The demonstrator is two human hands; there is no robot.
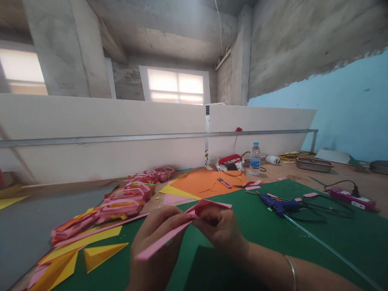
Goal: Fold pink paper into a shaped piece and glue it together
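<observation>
Both my hands hold one folded pink paper piece [169, 236] above the green cutting mat [273, 242]. My left hand [154, 246] pinches its long strip end, which points down and to the left. My right hand [222, 232], a thin bangle on its wrist, grips the folded upper part near the middle of the view. The fingers of both hands are closed on the paper.
A row of folded pink, orange and yellow paper pieces [115, 206] lies at the left, with yellow triangles [100, 254] nearer me. Orange sheets [206, 182], scissors [224, 183], a blue glue gun [280, 205], a water bottle [255, 159] and a power strip [351, 199] lie beyond.
</observation>
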